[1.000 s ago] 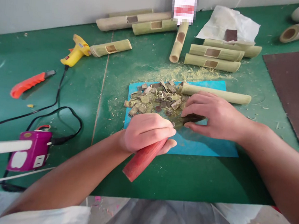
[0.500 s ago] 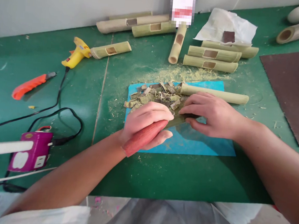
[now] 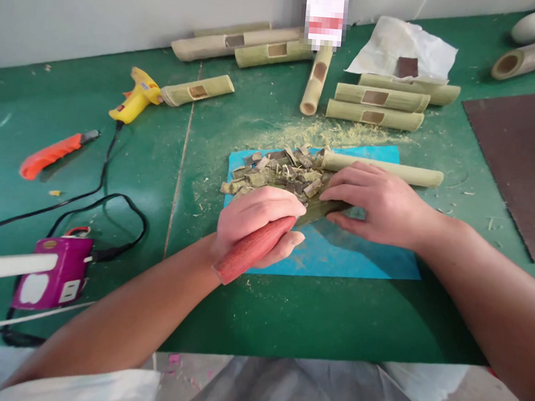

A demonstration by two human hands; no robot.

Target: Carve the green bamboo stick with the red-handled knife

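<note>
My left hand (image 3: pixel 259 224) is closed round a red wooden handle (image 3: pixel 254 249); the tool's working end is hidden by the hand. My right hand (image 3: pixel 373 203) grips a dark green bamboo piece (image 3: pixel 315 210) between thumb and fingers, and the piece reaches left towards my left hand. Both hands are over a blue sheet (image 3: pixel 360 257). A heap of bamboo chips (image 3: pixel 293 168) lies on the sheet's back left part. Just behind my right hand is a pale bamboo tube (image 3: pixel 404 172).
Several bamboo tubes with cut openings (image 3: pixel 382 98) lie at the back, near white paper (image 3: pixel 391 43). On the left are a yellow glue gun (image 3: pixel 139 98), an orange cutter (image 3: pixel 55 154), a purple power socket (image 3: pixel 53 270) and cables. A brown sheet (image 3: pixel 521 158) lies right.
My left hand and the red handle have shifted slightly left and down. My right hand still holds the bamboo piece in nearly the same place.
</note>
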